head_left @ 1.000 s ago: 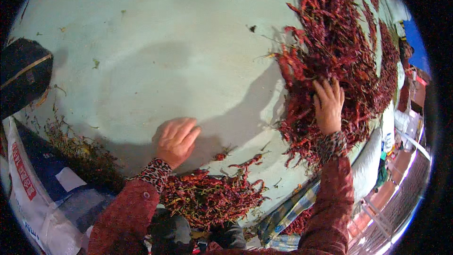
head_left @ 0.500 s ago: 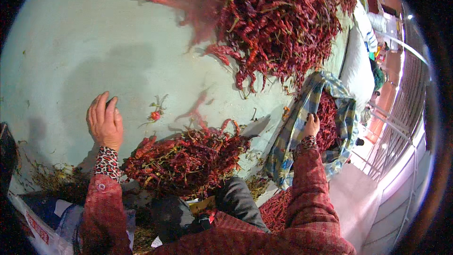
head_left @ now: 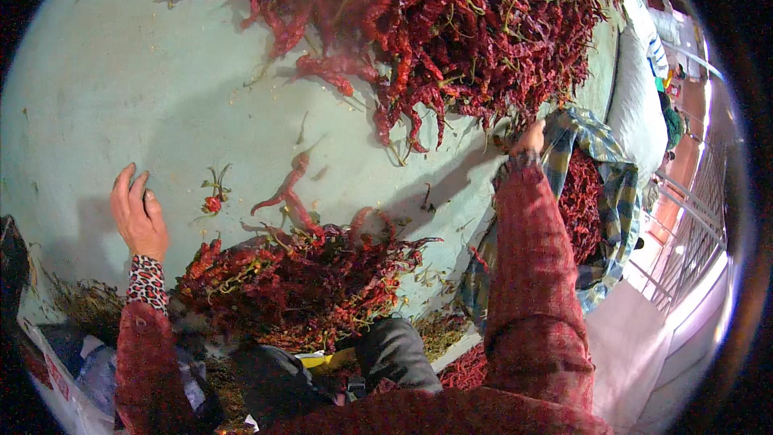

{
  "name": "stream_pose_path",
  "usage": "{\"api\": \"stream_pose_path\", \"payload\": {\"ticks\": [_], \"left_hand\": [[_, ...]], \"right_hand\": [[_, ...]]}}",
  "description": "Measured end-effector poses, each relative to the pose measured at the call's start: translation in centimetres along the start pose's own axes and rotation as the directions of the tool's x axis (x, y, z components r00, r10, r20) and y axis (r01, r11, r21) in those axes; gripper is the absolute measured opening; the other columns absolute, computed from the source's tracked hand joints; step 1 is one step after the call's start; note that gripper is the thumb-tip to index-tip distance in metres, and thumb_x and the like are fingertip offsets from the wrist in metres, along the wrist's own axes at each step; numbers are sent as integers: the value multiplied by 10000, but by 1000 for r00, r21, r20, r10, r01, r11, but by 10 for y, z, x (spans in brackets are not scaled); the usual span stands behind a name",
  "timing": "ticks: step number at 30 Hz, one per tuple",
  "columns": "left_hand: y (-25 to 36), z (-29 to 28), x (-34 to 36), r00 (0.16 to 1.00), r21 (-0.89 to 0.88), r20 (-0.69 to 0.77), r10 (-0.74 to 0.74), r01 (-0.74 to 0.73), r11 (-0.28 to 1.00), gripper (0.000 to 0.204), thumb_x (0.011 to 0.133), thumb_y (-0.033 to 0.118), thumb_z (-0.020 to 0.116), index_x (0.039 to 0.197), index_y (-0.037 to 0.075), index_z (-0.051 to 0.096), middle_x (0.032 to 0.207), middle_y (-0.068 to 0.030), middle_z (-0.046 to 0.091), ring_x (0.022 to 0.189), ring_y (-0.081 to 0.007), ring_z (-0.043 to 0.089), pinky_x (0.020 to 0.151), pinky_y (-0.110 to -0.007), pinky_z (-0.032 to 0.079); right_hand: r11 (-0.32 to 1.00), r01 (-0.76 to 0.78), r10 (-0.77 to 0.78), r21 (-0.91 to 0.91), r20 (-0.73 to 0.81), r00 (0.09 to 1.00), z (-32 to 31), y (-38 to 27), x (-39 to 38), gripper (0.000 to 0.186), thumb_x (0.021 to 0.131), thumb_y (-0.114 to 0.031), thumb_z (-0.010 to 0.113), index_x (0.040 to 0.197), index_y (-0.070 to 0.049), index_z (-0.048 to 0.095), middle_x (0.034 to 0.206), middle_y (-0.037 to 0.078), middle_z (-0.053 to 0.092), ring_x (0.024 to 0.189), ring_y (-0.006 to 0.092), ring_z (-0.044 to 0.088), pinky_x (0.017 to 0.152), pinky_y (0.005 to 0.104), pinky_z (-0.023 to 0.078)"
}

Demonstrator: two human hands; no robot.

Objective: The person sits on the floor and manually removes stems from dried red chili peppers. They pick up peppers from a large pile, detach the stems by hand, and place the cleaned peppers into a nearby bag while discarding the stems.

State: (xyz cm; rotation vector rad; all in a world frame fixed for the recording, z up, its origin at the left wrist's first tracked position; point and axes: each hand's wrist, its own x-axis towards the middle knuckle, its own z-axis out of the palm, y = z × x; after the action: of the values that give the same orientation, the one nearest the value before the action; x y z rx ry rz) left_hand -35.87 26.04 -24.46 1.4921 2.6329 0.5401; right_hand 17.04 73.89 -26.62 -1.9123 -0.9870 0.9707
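My left hand (head_left: pixel 138 216) hovers over the pale green surface at the left, fingers apart, nothing visible in it. My right hand (head_left: pixel 529 142) is at the lower right edge of a big pile of dried red chili peppers (head_left: pixel 483 40); its fingertips are hidden or too dark to make out. Just beside that wrist stands a blue-and-yellow checked cloth sack (head_left: pixel 618 193), its mouth wide, with red chilies (head_left: pixel 581 201) inside. In front of my lap lies a smaller heap of chilies (head_left: pixel 298 286), with stalks among them.
A small red chili piece with green stalks (head_left: pixel 212 192) lies near my left hand. Dry plant scraps (head_left: pixel 88 298) gather at the lower left, and more lie before my knees. White sacks (head_left: pixel 640 121) stand along the right side. Metal railings (head_left: pixel 684 217) are beyond.
My right hand has moved from over the checked sack up to the big pile's edge. My left hand sits a little lower and farther left in view; the whole view has shifted too.
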Motion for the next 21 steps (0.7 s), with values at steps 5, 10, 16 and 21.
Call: {"api": "stream_pose_path", "payload": {"ticks": [5, 10, 16, 21], "left_hand": [[1, -8, -3, 998, 78, 13, -55, 54, 996, 279, 781, 87, 418, 1055, 58, 462, 1182, -99, 407, 1097, -283, 366, 919, -402, 277], [-1, -6, -4, 997, 98, 23, -70, 68, 993, 283, 772, 89, 426, 1051, 77, 466, 1181, -80, 407, 1097, -275, 365, 926, -401, 273], [-2, -9, -11, 999, 88, -22, -48, 50, 995, 277, 765, 99, 440, 1040, 89, 471, 1170, -67, 415, 1087, -255, 376, 935, -397, 273], [2, -19, -13, 996, 96, -36, -77, 80, 992, 291, 763, 117, 451, 1052, 85, 458, 1155, -74, 417, 1087, -254, 378, 941, -389, 275]], "right_hand": [[979, 183, -134, -85, 404, 905, 138, -120, -101, 621, 787, -521, 383, 1138, -13, 442, 1059, 88, 540, 923, 259, 528, 757, 383, 428], [992, -94, 55, 88, 368, 928, 106, -116, -111, 405, 835, -343, 460, 1118, -56, 428, 984, 59, 533, 892, 196, 506, 723, 333, 436], [491, 767, -577, -413, 505, 642, 15, -43, -120, 389, 821, -273, 498, 1077, 19, 458, 962, 189, 527, 864, 291, 505, 797, 332, 387], [436, 688, -162, -580, 701, 694, -42, -40, -207, 328, 769, -189, 553, 1045, -21, 497, 914, 177, 549, 857, 318, 530, 770, 345, 420]]}}
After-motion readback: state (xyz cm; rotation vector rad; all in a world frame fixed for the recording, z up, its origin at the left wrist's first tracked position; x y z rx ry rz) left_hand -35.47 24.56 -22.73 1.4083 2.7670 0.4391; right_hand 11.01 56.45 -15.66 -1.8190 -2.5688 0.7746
